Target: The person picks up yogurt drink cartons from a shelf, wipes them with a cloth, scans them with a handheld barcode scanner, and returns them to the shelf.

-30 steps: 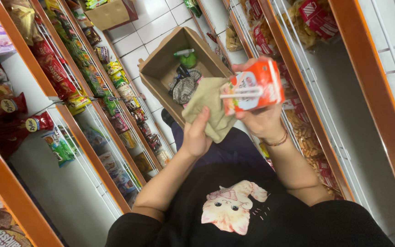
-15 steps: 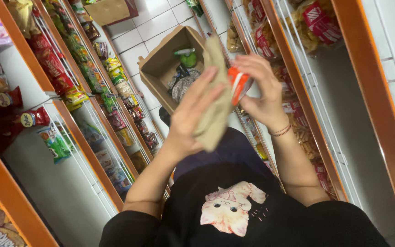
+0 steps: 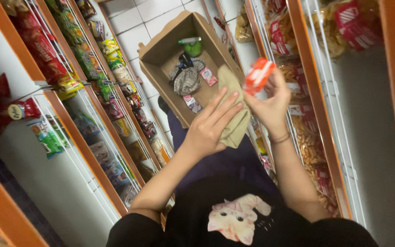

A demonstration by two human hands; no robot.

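Observation:
My left hand (image 3: pixel 211 126) presses an olive-tan cloth (image 3: pixel 237 123) with spread fingers against a small orange and white carton (image 3: pixel 258 76). My right hand (image 3: pixel 272 101) grips that carton from the right side, its thumb and fingers wrapped round it. Both hands hover above an open brown cardboard box (image 3: pixel 161 50) that sits on the tiled floor. Inside the box lie a checked cloth bundle (image 3: pixel 186 80), a green bottle (image 3: pixel 193 45) and two small packets (image 3: pixel 208 76).
Orange-framed shelves with white wire fronts run along both sides of a narrow aisle. The left shelves (image 3: pixel 92 91) hold several colourful snack packets; the right shelves (image 3: pixel 307 137) hold bags of snacks. White floor tiles (image 3: pixel 133 27) lie beyond the box.
The hands and the carton have dropped lower and to the right. The cloth, held upright against the carton before, now lies under my left palm beside it. The view has tilted toward the box.

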